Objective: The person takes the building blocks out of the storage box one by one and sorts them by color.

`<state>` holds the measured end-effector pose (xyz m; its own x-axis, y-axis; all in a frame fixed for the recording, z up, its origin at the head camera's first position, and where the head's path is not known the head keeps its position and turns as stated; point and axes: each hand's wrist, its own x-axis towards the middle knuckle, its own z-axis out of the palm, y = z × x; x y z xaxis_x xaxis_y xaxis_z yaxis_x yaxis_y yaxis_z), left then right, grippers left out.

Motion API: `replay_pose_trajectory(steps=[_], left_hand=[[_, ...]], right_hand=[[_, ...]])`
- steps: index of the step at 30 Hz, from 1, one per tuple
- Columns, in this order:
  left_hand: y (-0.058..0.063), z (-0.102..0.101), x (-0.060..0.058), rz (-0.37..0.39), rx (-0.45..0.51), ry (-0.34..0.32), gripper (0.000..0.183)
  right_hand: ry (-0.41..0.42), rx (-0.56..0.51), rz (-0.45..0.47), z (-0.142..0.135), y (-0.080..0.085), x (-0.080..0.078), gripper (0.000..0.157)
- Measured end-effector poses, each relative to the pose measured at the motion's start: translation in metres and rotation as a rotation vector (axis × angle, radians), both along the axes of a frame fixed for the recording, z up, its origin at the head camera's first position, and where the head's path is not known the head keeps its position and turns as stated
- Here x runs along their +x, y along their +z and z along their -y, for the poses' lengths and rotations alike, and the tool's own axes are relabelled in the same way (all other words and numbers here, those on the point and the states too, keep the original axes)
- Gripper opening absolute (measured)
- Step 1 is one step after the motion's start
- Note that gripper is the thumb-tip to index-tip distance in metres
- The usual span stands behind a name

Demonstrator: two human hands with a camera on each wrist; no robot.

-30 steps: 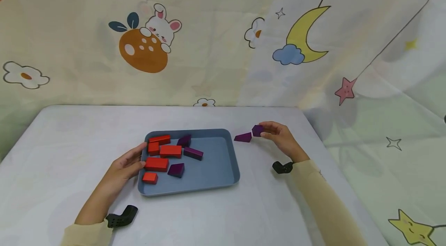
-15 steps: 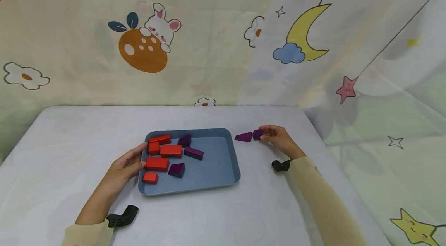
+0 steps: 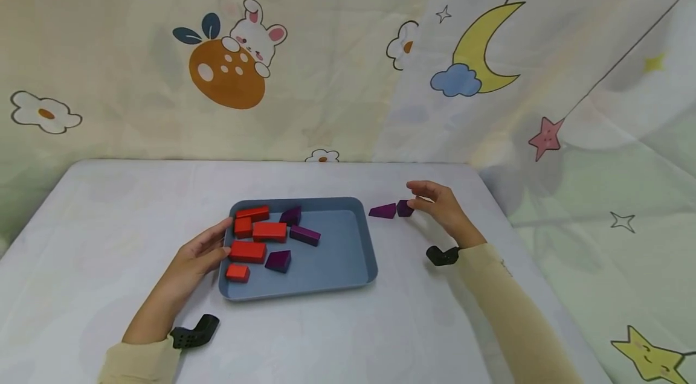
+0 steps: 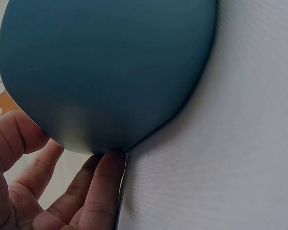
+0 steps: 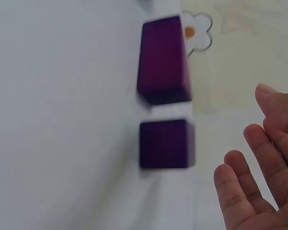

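My left hand holds the left edge of a blue-grey tray; in the left wrist view its thumb and fingers meet the tray's outer wall. Several red blocks lie at the tray's left side, with purple blocks just right of them. Beyond the tray's right rim, a small purple block stands on the table beside a longer tapered purple block. My right hand is close to the small block, fingers spread and apart from it in the right wrist view.
A white table carries everything. Behind it hangs a patterned cloth with cartoon prints. A black wrist device sits at the left wrist, and another black device at the right.
My right hand lowered the small purple block onto the table beside the tapered one, then let go and opened its fingers. The left hand stays on the tray; the head view shifts slightly.
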<state>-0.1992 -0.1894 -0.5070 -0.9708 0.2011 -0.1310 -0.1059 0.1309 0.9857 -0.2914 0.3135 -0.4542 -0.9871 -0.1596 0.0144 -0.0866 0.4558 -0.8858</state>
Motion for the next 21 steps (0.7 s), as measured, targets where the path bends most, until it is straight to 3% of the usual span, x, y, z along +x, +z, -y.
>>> replay_pose_trajectory(steps=[11, 21], left_hand=[[0.001, 0.001, 0.000, 0.010, 0.000, 0.008, 0.062], [0.000, 0.002, -0.001, -0.008, 0.025, 0.010, 0.060]], right_hand=[[0.080, -0.051, -0.013, 0.052, 0.024, 0.013, 0.046], [0.186, -0.108, 0.017, 0.094, 0.025, 0.013, 0.041]])
